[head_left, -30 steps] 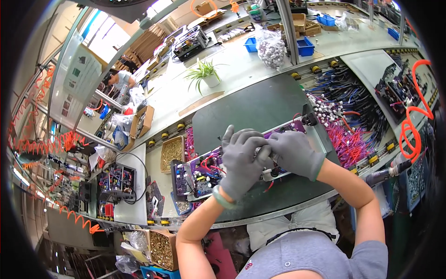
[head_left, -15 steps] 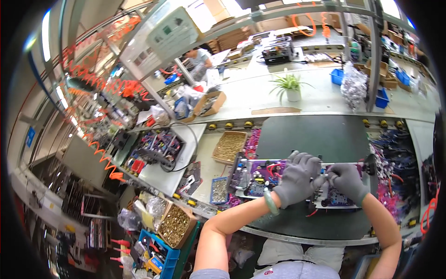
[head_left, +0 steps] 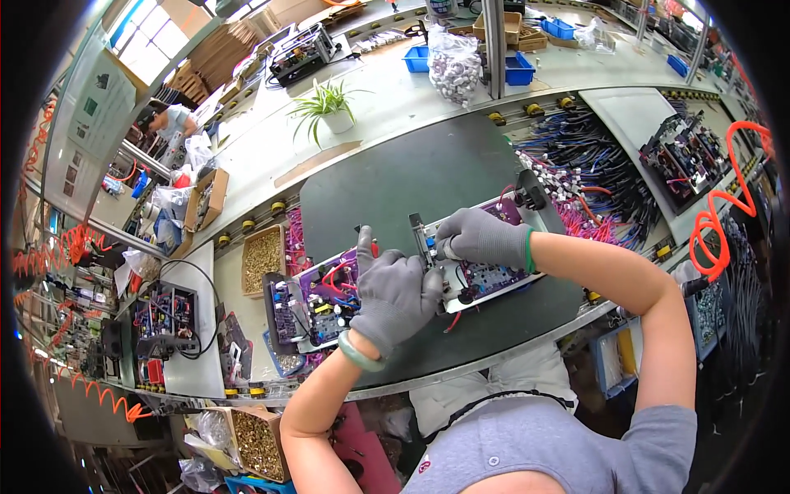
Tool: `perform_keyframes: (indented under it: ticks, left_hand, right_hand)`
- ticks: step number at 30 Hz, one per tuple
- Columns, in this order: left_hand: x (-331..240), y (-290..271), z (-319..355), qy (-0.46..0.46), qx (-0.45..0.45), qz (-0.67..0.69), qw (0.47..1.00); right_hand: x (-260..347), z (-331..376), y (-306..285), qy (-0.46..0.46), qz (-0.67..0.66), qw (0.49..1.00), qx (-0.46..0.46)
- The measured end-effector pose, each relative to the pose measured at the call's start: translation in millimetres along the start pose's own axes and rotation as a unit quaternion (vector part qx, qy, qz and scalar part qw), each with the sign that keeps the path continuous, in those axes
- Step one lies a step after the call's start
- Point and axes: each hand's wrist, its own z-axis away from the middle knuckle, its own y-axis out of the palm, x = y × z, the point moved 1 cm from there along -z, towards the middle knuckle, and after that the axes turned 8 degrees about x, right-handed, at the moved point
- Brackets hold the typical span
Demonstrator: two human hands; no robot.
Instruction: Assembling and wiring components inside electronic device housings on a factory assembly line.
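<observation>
While the left hand (head_left: 395, 296) and right hand (head_left: 485, 238) are half-curled over the unit (head_left: 497, 277), any grip impossible to tell, the red wire (head_left: 453, 322) on their near side could be snagged if the unit were slid.

The left grip (head_left: 395, 298) hides part of the circuit assembly (head_left: 495, 278), and whatever lies directly beneath the right grip (head_left: 485, 237) is covered too. The lower edge cuts off the blue crate (head_left: 262, 485) and grey shirt (head_left: 514, 445); print on the hanging panel (head_left: 100, 115) is too small to read.

From the head — downward, wide
</observation>
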Motion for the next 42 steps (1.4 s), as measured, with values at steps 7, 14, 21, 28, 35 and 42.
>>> perform_keyframes:
  ticks: [7, 14, 21, 28, 35, 42]
  left_hand:
    - [-6, 1, 7, 0.001, -0.012, 0.02, 1.0]
    - [-9, 0, -2, 0.002, -0.025, 0.017, 1.0]
    - [-8, -8, 6, -0.062, 0.013, 0.014, 0.998]
    - [51, -56, 102, -0.077, -0.398, 0.101, 0.909]
    - [156, 18, 287, -0.514, -0.286, 0.249, 0.769]
    - [193, 138, 280, -0.445, -0.159, 0.394, 0.788]
  right_hand:
    - [-5, 7, 5, 0.007, -0.065, 0.998, -0.001]
    - [2, 10, 0, 0.009, -0.031, 0.999, 0.028]
    - [6, 0, 1, -0.037, 0.04, 0.998, 0.017]
    - [-20, 80, -62, -0.151, 0.01, 0.97, -0.191]
    - [-110, 95, -104, -0.091, 0.108, 0.952, -0.273]
    - [-80, 102, -98, -0.026, -0.114, 0.959, -0.258]
